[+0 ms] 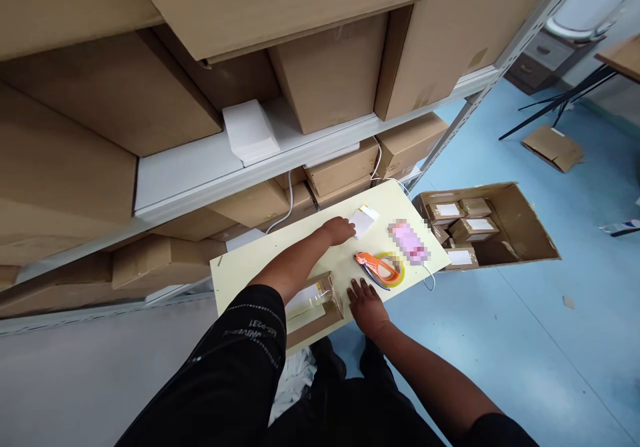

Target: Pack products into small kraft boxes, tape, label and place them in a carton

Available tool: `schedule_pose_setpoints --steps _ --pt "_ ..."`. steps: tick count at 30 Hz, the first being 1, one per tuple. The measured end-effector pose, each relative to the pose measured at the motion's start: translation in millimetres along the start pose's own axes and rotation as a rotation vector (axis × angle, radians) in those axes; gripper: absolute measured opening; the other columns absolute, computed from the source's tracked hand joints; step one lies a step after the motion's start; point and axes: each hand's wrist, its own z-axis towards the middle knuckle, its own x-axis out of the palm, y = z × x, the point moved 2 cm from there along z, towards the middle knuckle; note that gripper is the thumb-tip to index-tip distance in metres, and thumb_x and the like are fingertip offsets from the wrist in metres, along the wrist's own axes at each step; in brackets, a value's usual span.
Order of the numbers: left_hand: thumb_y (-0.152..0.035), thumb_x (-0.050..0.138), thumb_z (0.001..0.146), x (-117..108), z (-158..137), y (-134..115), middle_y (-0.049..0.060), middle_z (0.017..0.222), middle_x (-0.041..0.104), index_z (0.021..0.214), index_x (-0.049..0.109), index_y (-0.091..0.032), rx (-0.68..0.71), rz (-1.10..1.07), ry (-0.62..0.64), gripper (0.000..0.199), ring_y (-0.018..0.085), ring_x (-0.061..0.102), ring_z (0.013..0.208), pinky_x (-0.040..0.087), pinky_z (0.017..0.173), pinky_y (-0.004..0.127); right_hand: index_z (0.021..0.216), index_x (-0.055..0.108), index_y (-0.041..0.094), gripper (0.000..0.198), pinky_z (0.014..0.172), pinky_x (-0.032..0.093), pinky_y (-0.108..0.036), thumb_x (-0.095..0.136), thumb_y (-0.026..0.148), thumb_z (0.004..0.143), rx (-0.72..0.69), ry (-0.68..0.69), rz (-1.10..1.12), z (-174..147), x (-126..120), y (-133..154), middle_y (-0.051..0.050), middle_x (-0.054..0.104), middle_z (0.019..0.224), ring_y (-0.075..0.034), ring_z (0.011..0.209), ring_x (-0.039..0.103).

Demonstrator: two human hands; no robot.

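Observation:
On a small cream tabletop (400, 200), my left hand (339, 231) is palm down with bent fingers at the left edge of a small white stack of paper or labels (364, 221). Nothing shows held in it. My right hand (369, 307) lies on the near edge, fingers apart and holding nothing. Just beyond its fingertips is an orange tape dispenser (373, 263) beside a yellow ring (400, 275), perhaps a tape roll. Below my left forearm sits a taped cardboard box (313, 323) with a white label, partly covered by my sleeve. A blurred pink object (410, 241) lies at the right.
Metal shelving (190, 193) packed with large cartons (330, 73) rises in front. Another white stack (250, 130) sits on the shelf. Right of the table, an open carton (520, 227) holds several small boxes. A white cable (431, 280) hangs off the table's right edge.

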Motion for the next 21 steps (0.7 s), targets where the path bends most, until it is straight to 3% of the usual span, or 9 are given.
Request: schedule_pose_setpoints --steps 5,11,16,19,21 --pt "-0.009 0.055 0.092 -3 -17 8 0.013 0.106 0.074 0.097 0.074 -0.018 -0.111 -0.041 -0.088 0.021 0.026 0.062 0.109 0.046 0.090 0.035 0.154 0.052 0.015 0.052 0.122 0.034 -0.057 0.046 0.027 0.104 0.008 0.022 -0.012 -1 -1 0 -0.014 0.034 0.168 -0.040 0.155 0.030" --pt "-0.033 0.054 0.100 -11 -21 15 0.011 0.111 0.072 0.107 0.072 -0.019 -0.204 -0.089 -0.158 0.024 0.026 0.061 0.112 0.048 0.087 0.034 0.154 0.051 0.017 0.053 0.122 0.032 -0.055 0.045 0.029 0.104 0.010 0.005 -0.005 -2 1 -1 -0.013 0.033 0.168 -0.038 0.156 0.030" --pt "-0.039 0.046 0.105 -18 -16 13 0.008 0.113 0.071 0.109 0.072 -0.022 -0.279 -0.164 -0.225 0.032 0.024 0.063 0.110 0.047 0.085 0.032 0.152 0.053 0.017 0.054 0.120 0.033 -0.054 0.051 0.028 0.100 0.015 0.005 0.019 -3 -7 3 -0.013 0.036 0.168 -0.038 0.154 0.032" --pt "-0.038 0.046 0.105 -24 -13 13 0.008 0.111 0.071 0.108 0.073 -0.021 -0.337 -0.193 -0.241 0.032 0.024 0.064 0.108 0.047 0.081 0.032 0.147 0.059 0.018 0.053 0.114 0.041 -0.046 0.058 0.033 0.096 0.005 -0.016 0.103 -7 -26 1 -0.014 0.052 0.157 -0.036 0.145 0.047" --pt "-0.037 0.047 0.104 -27 -10 12 0.008 0.111 0.071 0.108 0.073 -0.021 -0.364 -0.203 -0.252 0.031 0.024 0.064 0.109 0.047 0.081 0.032 0.137 0.067 0.019 0.043 0.104 0.048 -0.039 0.053 0.037 0.100 0.037 -0.082 0.181 -5 -52 -10 -0.014 0.070 0.135 -0.030 0.125 0.063"
